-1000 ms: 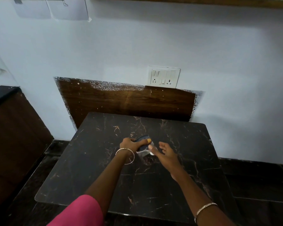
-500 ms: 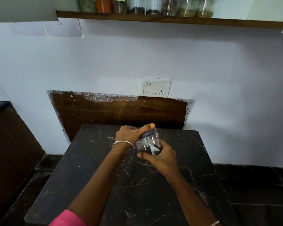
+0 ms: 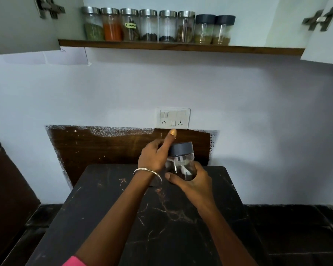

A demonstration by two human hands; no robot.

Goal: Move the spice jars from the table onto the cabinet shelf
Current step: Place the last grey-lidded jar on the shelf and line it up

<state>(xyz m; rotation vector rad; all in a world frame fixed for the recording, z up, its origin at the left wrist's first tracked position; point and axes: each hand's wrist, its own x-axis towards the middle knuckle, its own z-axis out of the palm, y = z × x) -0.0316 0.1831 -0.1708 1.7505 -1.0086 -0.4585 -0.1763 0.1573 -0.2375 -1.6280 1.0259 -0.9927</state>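
A clear spice jar (image 3: 181, 164) with a dark grey lid is held upright in the air above the far end of the black marble table (image 3: 161, 217). My right hand (image 3: 192, 179) cups its base and lower body. My left hand (image 3: 154, 156) rests against the jar's left side by the lid, thumb raised. High up, the wooden cabinet shelf (image 3: 181, 46) carries a row of several spice jars (image 3: 158, 25), most with steel lids and two at the right with dark lids.
Open white cabinet doors (image 3: 21, 25) hang at both ends of the shelf, with bare shelf to the right of the jars. A switch and socket plate (image 3: 173, 118) sits on the wall above a brown wood panel (image 3: 108, 144). A dark counter stands at the left.
The jar was picked up off the table and has risen, both hands with it. My view has tilted up, so the shelf and its jars now show.
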